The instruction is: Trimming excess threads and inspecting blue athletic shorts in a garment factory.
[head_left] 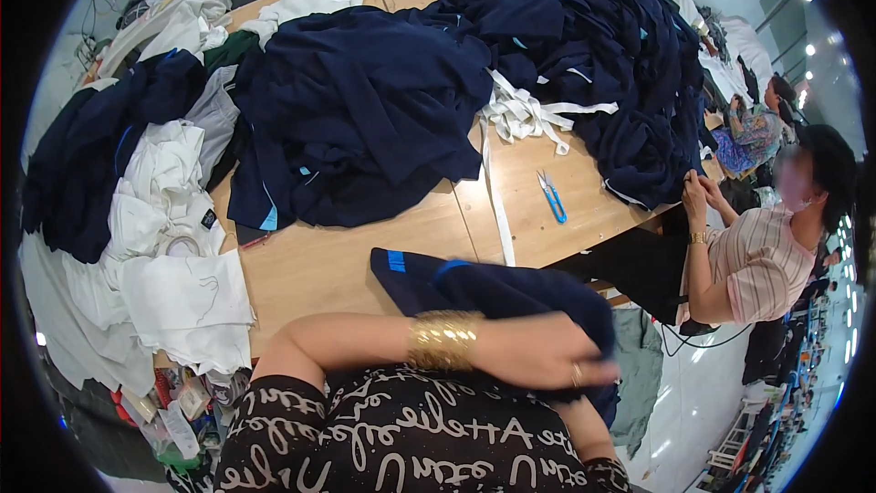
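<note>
A navy blue garment (pixel 511 297) with bright blue patches lies over the table's near edge and hangs against my body. Across it reaches my left arm, with a wide gold bracelet at the wrist. My left hand (pixel 557 354) is on or just above the garment's right part, and its fingers are smeared by motion. My right forearm comes up at the lower right, under the left hand. The right hand itself is hidden behind the left hand and the cloth. Beyond the garment lie blue-handled thread snips (pixel 553 198) and a long white tape (pixel 497 196).
Large navy garment piles (pixel 356 110) cover the wooden table's (pixel 356 265) far side. A tangle of white tape (pixel 525 114) lies between them. White garments (pixel 182 292) and a tape roll (pixel 182 246) are at left. At right, a person (pixel 757 260) handles navy cloth.
</note>
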`<state>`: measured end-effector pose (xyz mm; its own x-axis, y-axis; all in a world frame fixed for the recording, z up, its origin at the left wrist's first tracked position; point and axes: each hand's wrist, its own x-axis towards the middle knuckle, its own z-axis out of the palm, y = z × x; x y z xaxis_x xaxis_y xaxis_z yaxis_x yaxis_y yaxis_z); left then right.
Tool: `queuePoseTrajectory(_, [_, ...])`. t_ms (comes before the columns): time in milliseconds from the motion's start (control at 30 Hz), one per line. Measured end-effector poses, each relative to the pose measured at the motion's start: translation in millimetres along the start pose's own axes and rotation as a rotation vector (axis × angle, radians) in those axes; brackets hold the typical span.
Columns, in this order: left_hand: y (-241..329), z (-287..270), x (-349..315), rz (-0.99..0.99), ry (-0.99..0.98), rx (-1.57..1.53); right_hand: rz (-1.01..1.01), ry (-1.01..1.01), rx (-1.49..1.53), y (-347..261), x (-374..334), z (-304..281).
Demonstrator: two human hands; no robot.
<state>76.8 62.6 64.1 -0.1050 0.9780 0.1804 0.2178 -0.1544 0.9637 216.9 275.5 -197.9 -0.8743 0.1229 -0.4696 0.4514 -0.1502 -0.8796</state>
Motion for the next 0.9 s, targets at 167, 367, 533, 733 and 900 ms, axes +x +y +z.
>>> queuePoseTrajectory(167, [24.3,10.8,12.1,0.126,-0.458,-0.343,-0.262,0.007,-0.313,-94.0,45.0,98.9])
queuePoseTrajectory(367, [-56.9,-66.7,-51.6,-0.279,0.922,-1.302,-0.557,0.023,-0.699,-149.3,10.8,88.9])
queuePoseTrajectory(533, [-104.6,-95.9,-148.2,-0.163,1.220,-1.095,-0.680,0.248,0.314,-224.9,-93.2,-12.5])
queuePoseTrajectory(733, [-70.1,-63.8,-85.5,-0.311,1.019,-0.891,-0.775,0.649,-0.640,-238.3,-69.4,66.7])
queuePoseTrajectory(900, [-40.1,-24.7,-35.9,0.024,0.643,0.326,-0.954,0.374,-0.720,-192.3,-12.1,151.6])
